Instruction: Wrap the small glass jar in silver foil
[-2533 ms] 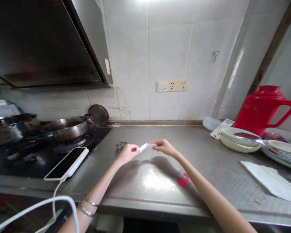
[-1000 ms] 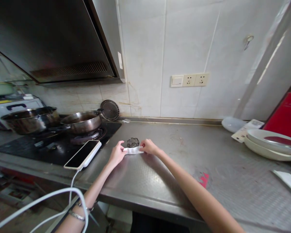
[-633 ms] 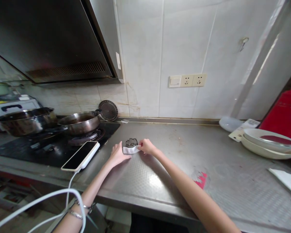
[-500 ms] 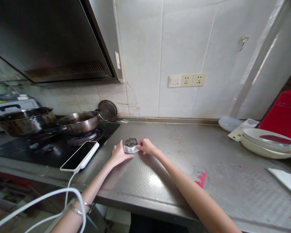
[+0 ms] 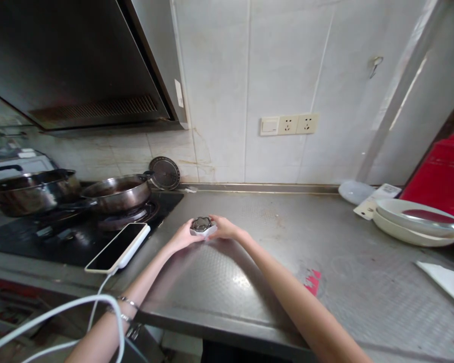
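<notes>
two hands (image 5: 183, 236) (image 5: 222, 228) grasping white strip (image 5: 204, 234) against dark wavy-rimmed piece (image 5: 201, 223), two steel pots (image 5: 123, 202) (image 5: 32, 199), contents unclear

A ring (image 5: 201, 223) is sitting on the bench (image 5: 257, 212) behind a strip (image 5: 202, 233); left of them a phone (image 5: 115, 248) is lying, a pan (image 5: 119, 199) is standing behind it; dishes (image 5: 403, 229) are resting far right.

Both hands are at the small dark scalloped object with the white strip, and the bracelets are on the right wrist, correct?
Wrong side: the head view shows the bracelets on the left wrist. The left hand and right hand are indeed at the small dark scalloped object with the white strip.
</notes>
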Available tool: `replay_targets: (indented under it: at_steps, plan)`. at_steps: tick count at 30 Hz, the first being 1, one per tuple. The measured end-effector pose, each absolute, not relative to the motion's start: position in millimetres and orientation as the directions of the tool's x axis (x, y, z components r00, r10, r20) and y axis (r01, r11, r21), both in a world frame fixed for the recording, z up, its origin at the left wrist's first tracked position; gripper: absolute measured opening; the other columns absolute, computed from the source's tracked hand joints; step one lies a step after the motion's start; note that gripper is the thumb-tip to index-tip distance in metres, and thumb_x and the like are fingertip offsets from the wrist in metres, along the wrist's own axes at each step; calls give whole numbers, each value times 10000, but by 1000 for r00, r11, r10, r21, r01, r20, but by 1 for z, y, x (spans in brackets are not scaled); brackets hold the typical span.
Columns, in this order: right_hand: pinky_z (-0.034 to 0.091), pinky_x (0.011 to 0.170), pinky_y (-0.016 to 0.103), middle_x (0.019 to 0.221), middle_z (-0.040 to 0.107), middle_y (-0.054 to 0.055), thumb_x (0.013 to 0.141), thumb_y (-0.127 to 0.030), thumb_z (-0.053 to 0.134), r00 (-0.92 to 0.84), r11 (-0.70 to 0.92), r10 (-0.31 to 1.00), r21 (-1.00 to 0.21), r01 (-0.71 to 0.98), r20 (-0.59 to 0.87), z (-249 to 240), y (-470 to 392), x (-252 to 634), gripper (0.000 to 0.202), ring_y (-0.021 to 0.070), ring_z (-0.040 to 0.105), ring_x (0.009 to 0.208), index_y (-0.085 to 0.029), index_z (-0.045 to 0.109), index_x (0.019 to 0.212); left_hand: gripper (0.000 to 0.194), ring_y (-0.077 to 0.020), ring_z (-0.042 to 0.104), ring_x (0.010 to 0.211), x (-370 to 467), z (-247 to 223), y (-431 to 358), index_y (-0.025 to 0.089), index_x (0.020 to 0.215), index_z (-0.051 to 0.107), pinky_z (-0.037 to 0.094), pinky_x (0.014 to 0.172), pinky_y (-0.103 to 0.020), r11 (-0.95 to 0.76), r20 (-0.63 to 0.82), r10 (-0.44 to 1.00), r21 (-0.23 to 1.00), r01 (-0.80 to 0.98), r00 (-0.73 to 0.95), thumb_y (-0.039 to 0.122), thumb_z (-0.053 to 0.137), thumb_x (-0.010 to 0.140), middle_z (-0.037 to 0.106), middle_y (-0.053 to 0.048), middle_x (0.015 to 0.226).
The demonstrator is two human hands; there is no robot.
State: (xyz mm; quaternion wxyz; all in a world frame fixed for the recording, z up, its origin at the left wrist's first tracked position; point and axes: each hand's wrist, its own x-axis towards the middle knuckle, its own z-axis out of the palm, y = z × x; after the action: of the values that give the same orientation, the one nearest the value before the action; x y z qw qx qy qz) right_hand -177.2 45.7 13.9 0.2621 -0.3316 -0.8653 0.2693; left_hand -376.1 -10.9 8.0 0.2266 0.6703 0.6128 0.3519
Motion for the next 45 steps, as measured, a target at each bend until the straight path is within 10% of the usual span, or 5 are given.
replay_targets:
  at_steps: [28, 45]
  plan:
    - [427, 995, 360, 1161, 671, 41, 573, -349, 801, -721, 506, 608, -862, 31, 332, -1, 63, -169, 676, 264, 607, 1107, -200, 618, 1206, 663, -278, 607, 1102, -405, 13, 8, 127, 1144, 642, 395, 1027, -399, -245, 139, 961, 830, 500, 239, 241, 797, 510, 665, -98, 1156]
    - [464, 921, 321, 1144, 675, 36, 625, -297, 774, -622, 561, 687, -818, 127, 375, 28, 49, -114, 664, 247, 614, 1065, -199, 579, 1252, 705, -285, 583, 1137, -353, 38, 20, 131, 1142, 656, 382, 1052, -394, -332, 261, 942, 819, 469, 210, 279, 832, 475, 654, -100, 1172]
